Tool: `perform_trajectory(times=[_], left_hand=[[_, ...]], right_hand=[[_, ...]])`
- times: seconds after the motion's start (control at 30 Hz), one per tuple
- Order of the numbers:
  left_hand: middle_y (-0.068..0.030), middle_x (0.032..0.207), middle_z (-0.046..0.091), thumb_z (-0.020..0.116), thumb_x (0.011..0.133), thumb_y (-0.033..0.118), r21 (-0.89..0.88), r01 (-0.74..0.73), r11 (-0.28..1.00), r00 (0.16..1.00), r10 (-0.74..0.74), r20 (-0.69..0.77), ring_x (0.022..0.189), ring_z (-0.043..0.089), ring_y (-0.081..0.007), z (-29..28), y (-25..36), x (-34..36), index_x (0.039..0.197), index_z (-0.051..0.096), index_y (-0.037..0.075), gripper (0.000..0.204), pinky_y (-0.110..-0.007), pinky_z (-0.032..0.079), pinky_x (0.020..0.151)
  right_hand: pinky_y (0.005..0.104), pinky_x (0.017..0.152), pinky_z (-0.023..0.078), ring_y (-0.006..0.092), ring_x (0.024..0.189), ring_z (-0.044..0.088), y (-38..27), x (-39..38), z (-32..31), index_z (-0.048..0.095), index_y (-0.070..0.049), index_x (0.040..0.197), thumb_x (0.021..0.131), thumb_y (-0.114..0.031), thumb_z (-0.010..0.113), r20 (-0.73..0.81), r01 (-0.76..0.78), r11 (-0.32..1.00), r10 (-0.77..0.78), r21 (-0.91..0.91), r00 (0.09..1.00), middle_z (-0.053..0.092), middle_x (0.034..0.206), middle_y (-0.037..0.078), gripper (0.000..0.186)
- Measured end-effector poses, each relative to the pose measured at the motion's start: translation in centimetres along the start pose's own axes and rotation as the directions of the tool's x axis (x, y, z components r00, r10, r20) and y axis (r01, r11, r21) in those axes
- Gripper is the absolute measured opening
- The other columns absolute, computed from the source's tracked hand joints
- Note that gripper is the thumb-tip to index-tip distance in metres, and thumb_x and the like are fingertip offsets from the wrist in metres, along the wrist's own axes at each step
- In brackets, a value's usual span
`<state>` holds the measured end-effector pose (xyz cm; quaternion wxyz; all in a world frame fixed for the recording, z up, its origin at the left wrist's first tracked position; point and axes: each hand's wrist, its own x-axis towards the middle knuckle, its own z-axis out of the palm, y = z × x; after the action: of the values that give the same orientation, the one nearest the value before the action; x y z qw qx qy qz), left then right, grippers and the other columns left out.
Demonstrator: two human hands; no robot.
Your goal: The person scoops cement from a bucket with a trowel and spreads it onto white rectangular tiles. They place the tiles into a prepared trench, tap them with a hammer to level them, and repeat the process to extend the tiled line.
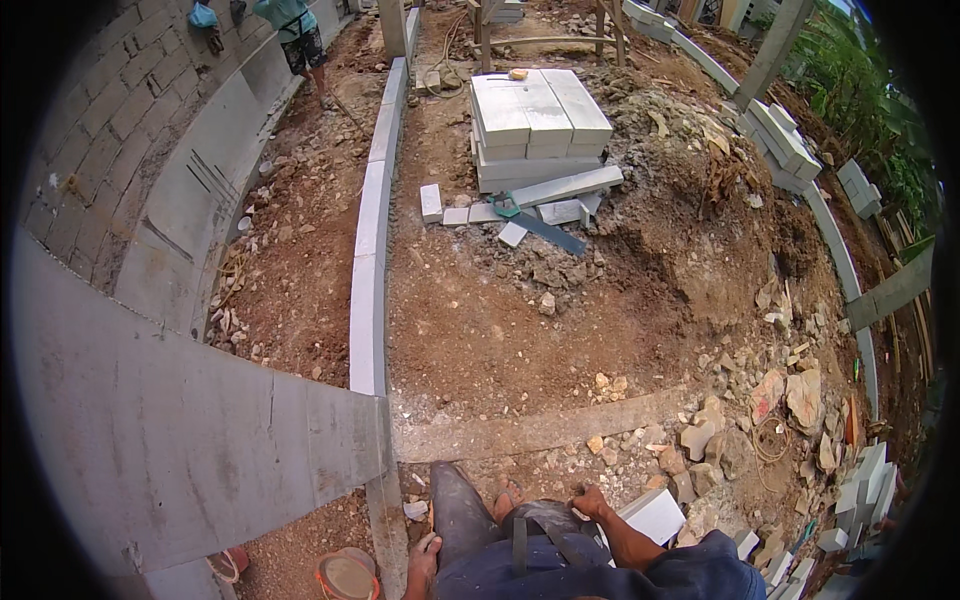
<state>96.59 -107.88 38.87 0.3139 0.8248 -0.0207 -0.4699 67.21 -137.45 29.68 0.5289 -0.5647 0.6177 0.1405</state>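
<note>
My left hand (424,562) is low beside my left thigh, close to the narrow concrete beam (386,530). Its fingers look curled, and what they hold, if anything, is hidden. My right hand (590,502) rests at my right knee with the fingers bent inward; nothing can be made out in it. Under and beside my right forearm a white block (655,516) shows, apart from the fingers. To the lower left, next to the beam, sits an orange-rimmed bucket (347,575), with a second reddish bucket (229,563) beyond it.
A low white block wall (369,270) runs ahead from a grey concrete beam (190,420). Further on stands a stack of white blocks (540,110), with a handsaw (545,229) on cut pieces before it. Rubble (715,440) covers the right. A person (297,35) stands far left.
</note>
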Motion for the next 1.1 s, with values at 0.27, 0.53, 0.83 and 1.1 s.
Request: perform_trajectory(times=[0.27, 0.53, 0.83, 1.1], left_hand=[[-0.0231, 0.127, 0.06, 0.065, 0.085, 0.041, 0.13, 0.063, 0.99, 0.998, -0.065, 0.014, 0.121, 0.055, -0.0349, -2.6, 14.1, 22.6, 0.12, 0.066, 0.007, 0.049, -0.039, 0.041, 0.103], [-0.0222, 0.111, 0.068, 0.066, 0.084, 0.026, 0.207, -0.155, 0.966, 0.958, 0.198, -0.205, 0.104, 0.066, -0.0321, -12.7, 40.8, 47.1, 0.11, 0.069, -0.001, 0.037, -0.038, 0.049, 0.092], [-0.0161, 0.12, 0.066, 0.061, 0.092, 0.029, 0.154, -0.548, 0.823, 0.819, 0.564, -0.103, 0.116, 0.06, -0.0282, -12.0, 73.9, 56.8, 0.123, 0.063, 0.002, 0.042, -0.036, 0.043, 0.101], [-0.0153, 0.107, 0.07, 0.066, 0.086, 0.029, 0.302, 0.149, 0.942, 0.985, -0.168, 0.038, 0.1, 0.066, -0.0234, -14.6, 61.9, 56.5, 0.113, 0.069, 0.007, 0.035, -0.037, 0.051, 0.087]], right_hand=[[0.0334, 0.051, 0.047, 0.018, 0.059, 0.062, -12.9, 11.4, -6.3, 0.066, -0.001, 0.084, 0.077, -0.022, 0.071, -0.125, -0.101, 0.935, 0.151, 0.341, 0.981, 0.067, 0.075, 0.011, 0.023], [0.0343, 0.052, 0.049, 0.0229, 0.06, 0.062, -23.4, 15.6, -6.8, 0.066, 0.004, 0.092, 0.08, -0.013, 0.063, -0.141, -0.2, 0.817, 0.322, 0.541, 0.936, 0.066, 0.076, 0.014, 0.021], [0.038, 0.065, 0.052, 0.0281, 0.077, 0.068, -38.1, 31.7, -12.3, 0.069, 0.005, 0.092, 0.079, -0.023, 0.064, 0.055, -0.259, 0.951, 0.254, 0.166, 0.966, 0.07, 0.087, 0.02, 0.031], [0.0279, 0.05, 0.05, 0.0157, 0.059, 0.061, -63.7, 50.3, -35.3, 0.061, -0.001, 0.108, 0.085, -0.017, 0.065, -0.544, 0.393, 0.72, -0.027, 0.571, 0.839, 0.066, 0.08, 0.008, 0.028]])
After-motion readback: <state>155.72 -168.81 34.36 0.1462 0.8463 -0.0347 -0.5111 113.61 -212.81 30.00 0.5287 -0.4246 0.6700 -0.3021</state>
